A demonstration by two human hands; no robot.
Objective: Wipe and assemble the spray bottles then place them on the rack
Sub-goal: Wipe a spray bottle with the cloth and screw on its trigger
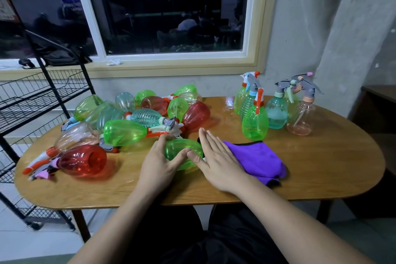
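The tabletop [321, 167] is an oval of glossy brown wood. Across its left half lies a heap of bottles [147, 117], all on their sides, touching and overlapping. They are green, red, teal and pale pink, some with sprayers fitted and some open-necked. At the front left a red bottle [82, 163] lies on its side, and sprayer heads [40, 167] lie just left of it near the edge. A green bottle [184, 152] lies at the front centre, just beside a crumpled purple cloth [257, 161] on its right. At the back right stand 6 upright bottles [255, 122] with sprayers, close together: 3 green, 2 teal, 1 pale pink.
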